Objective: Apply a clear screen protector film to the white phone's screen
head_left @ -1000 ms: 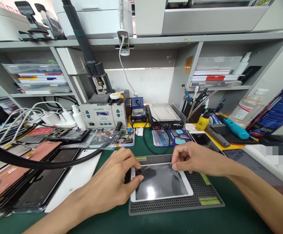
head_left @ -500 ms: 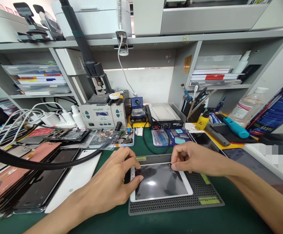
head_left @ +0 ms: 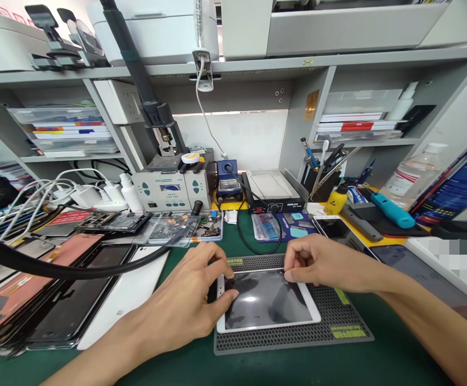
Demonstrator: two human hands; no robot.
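A white-framed tablet [head_left: 269,305] with a dark, shiny screen lies face up on a grey honeycomb mat [head_left: 285,339]. My left hand [head_left: 195,287] holds the tablet at its left side, thumb on the screen and curled index finger at the far left corner. At the far right corner, my right hand [head_left: 316,262] is closed in a pinch, thumb and index tips together against the tablet's top edge. Whatever lies between those tips is hidden or too small to make out. The right hand's other fingers are curled in.
Stacked phone screens and panels [head_left: 62,292] lie left, crossed by a thick black hose [head_left: 108,271]. Behind stand a grey hot-air station [head_left: 171,190] and a parts box [head_left: 207,228]. A phone [head_left: 338,228], yellow bottle [head_left: 335,201] and large tablet [head_left: 414,268] are right.
The whole view has shifted very slightly to the right. Both hands keep nearly the same hold and place on the tablet.
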